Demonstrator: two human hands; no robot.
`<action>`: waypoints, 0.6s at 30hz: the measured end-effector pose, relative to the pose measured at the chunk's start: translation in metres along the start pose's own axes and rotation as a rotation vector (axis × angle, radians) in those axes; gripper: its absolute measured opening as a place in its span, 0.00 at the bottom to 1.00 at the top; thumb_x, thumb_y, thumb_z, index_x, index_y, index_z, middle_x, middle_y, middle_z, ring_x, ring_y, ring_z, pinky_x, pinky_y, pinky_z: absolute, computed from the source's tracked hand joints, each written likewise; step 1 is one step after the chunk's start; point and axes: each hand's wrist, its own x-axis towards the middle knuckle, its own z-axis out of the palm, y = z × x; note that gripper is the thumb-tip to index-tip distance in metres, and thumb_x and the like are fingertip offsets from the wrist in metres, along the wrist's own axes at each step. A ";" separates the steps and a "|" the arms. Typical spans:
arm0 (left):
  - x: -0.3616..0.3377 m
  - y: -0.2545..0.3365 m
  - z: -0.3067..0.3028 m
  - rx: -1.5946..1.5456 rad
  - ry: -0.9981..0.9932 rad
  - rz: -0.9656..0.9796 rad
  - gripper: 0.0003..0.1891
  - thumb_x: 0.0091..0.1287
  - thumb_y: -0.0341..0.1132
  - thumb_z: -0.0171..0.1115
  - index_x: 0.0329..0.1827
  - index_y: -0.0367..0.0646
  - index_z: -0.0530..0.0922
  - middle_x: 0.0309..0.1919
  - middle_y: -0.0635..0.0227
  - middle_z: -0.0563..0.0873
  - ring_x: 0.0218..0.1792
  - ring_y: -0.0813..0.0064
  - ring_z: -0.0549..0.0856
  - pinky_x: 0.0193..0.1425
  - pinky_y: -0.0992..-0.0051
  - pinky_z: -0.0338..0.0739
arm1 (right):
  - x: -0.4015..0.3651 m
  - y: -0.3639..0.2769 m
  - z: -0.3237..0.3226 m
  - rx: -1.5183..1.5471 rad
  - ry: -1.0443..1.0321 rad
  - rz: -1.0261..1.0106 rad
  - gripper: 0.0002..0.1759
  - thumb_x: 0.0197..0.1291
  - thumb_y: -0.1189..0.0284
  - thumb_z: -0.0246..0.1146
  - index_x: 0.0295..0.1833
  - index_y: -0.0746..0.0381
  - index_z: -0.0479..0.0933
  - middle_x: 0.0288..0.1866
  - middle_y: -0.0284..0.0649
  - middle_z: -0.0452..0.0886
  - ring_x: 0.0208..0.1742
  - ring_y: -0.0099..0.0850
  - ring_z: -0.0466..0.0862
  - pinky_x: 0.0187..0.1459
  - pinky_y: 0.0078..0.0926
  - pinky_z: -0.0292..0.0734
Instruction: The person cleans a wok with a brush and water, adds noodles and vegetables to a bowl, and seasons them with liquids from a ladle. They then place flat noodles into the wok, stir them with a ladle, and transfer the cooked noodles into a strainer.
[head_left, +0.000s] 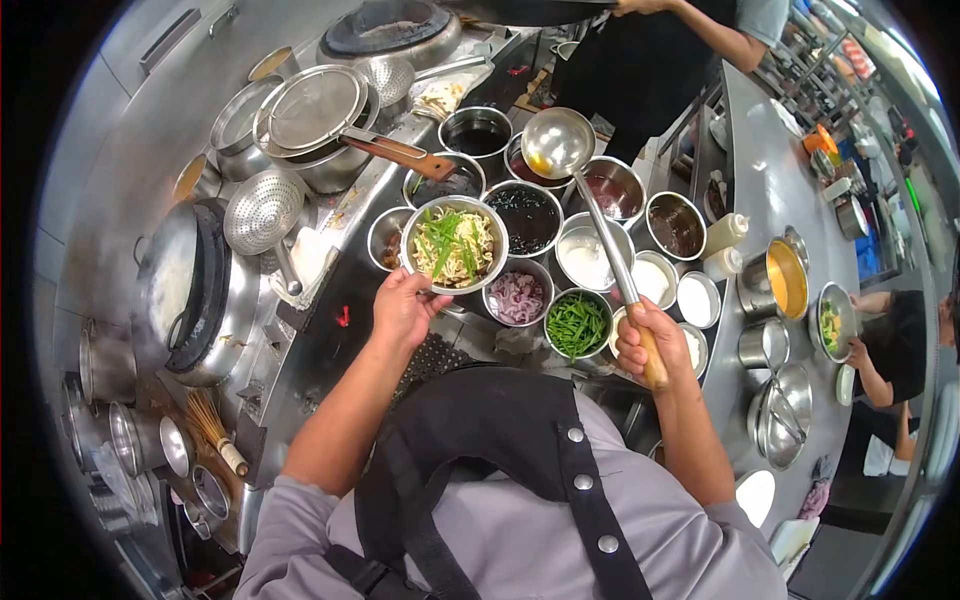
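Observation:
My left hand [402, 308] grips the rim of a metal bowl [408, 245] that holds pale shredded food topped with green strips. Closed round the wooden handle of a long ladle [557, 143] is my right hand [650, 340]. The ladle's bowl lies over the pots at the back, with a little yellow liquid in it. Below my hands stand a pot of chopped purple onion [517, 298] and a pot of cut green vegetables [578, 325]. Dark sauce fills a pot [523, 217] between bowl and ladle. White powders or pastes sit in several pots near my right hand.
To the left are a large wok [172, 275], a perforated skimmer [264, 212] and a round strainer [318, 106] with a wooden handle. Squeeze bottles [728, 232] stand right of the pots. Another person's arm [715, 30] reaches over a pan; someone else stands far right.

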 end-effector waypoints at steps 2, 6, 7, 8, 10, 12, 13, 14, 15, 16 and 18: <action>0.004 0.000 0.005 0.011 0.003 0.005 0.10 0.68 0.23 0.55 0.51 0.40 0.73 0.46 0.58 0.84 0.41 0.65 0.87 0.40 0.67 0.88 | -0.015 -0.007 0.004 0.024 -0.050 0.005 0.22 0.71 0.70 0.56 0.68 0.61 0.69 0.25 0.37 0.72 0.15 0.24 0.69 0.14 0.21 0.63; 0.023 -0.002 0.020 0.005 -0.023 0.006 0.07 0.68 0.22 0.56 0.48 0.36 0.74 0.44 0.57 0.84 0.41 0.64 0.88 0.39 0.66 0.90 | -0.057 -0.013 0.026 -0.020 -0.090 -0.004 0.27 0.70 0.70 0.57 0.72 0.65 0.65 0.24 0.38 0.71 0.14 0.24 0.69 0.13 0.22 0.63; 0.026 -0.002 0.025 0.001 -0.015 0.006 0.07 0.68 0.22 0.56 0.48 0.36 0.74 0.44 0.57 0.84 0.41 0.64 0.88 0.39 0.66 0.90 | -0.068 -0.013 0.031 -0.054 -0.084 -0.009 0.28 0.70 0.70 0.57 0.73 0.66 0.64 0.24 0.38 0.71 0.13 0.24 0.68 0.13 0.22 0.63; 0.030 -0.002 0.032 0.012 -0.031 -0.001 0.07 0.68 0.21 0.56 0.47 0.37 0.73 0.44 0.57 0.84 0.41 0.64 0.88 0.39 0.66 0.90 | -0.077 -0.012 0.037 -0.058 -0.091 -0.007 0.29 0.68 0.72 0.58 0.73 0.67 0.64 0.24 0.39 0.72 0.13 0.24 0.68 0.13 0.22 0.65; 0.041 -0.004 0.038 0.021 -0.055 -0.018 0.06 0.67 0.21 0.57 0.45 0.37 0.72 0.43 0.58 0.83 0.40 0.63 0.87 0.40 0.64 0.90 | -0.095 -0.008 0.043 -0.144 -0.067 -0.001 0.29 0.67 0.73 0.59 0.73 0.66 0.65 0.25 0.39 0.73 0.13 0.24 0.69 0.14 0.22 0.65; 0.047 -0.007 0.044 0.014 -0.073 -0.015 0.07 0.67 0.21 0.57 0.45 0.38 0.72 0.43 0.57 0.83 0.40 0.63 0.87 0.40 0.64 0.90 | -0.111 -0.007 0.045 -0.338 0.029 0.027 0.30 0.65 0.77 0.59 0.73 0.66 0.66 0.26 0.39 0.75 0.15 0.24 0.71 0.15 0.20 0.67; 0.049 -0.009 0.047 0.005 -0.088 -0.010 0.07 0.67 0.21 0.57 0.46 0.38 0.72 0.43 0.57 0.84 0.40 0.63 0.87 0.40 0.64 0.91 | -0.115 -0.002 0.048 -0.338 0.034 0.022 0.30 0.65 0.77 0.59 0.73 0.66 0.66 0.26 0.39 0.75 0.15 0.24 0.71 0.15 0.20 0.67; 0.050 -0.010 0.049 -0.002 -0.109 -0.005 0.08 0.67 0.22 0.57 0.46 0.39 0.73 0.44 0.57 0.84 0.41 0.63 0.87 0.40 0.64 0.91 | -0.118 0.006 0.055 -0.471 0.121 -0.010 0.31 0.64 0.76 0.60 0.73 0.65 0.66 0.24 0.39 0.75 0.14 0.23 0.70 0.15 0.20 0.67; 0.049 -0.009 0.053 -0.003 -0.115 -0.009 0.08 0.67 0.22 0.57 0.46 0.39 0.73 0.44 0.57 0.84 0.41 0.63 0.87 0.40 0.64 0.91 | -0.121 0.010 0.058 -0.605 0.209 -0.040 0.31 0.63 0.76 0.61 0.73 0.65 0.67 0.22 0.39 0.74 0.13 0.23 0.69 0.14 0.19 0.67; 0.048 -0.008 0.056 -0.008 -0.115 -0.025 0.08 0.66 0.22 0.57 0.47 0.39 0.73 0.45 0.57 0.83 0.42 0.63 0.87 0.40 0.64 0.91 | -0.123 0.011 0.054 -0.592 0.175 -0.042 0.31 0.64 0.75 0.61 0.73 0.65 0.66 0.23 0.39 0.75 0.13 0.23 0.69 0.15 0.19 0.67; 0.045 -0.007 0.059 -0.010 -0.114 -0.035 0.08 0.67 0.22 0.57 0.47 0.39 0.73 0.47 0.57 0.84 0.42 0.63 0.87 0.40 0.65 0.90 | -0.125 0.009 0.048 -0.529 0.139 -0.049 0.32 0.64 0.74 0.62 0.73 0.66 0.66 0.23 0.39 0.74 0.12 0.23 0.68 0.15 0.20 0.67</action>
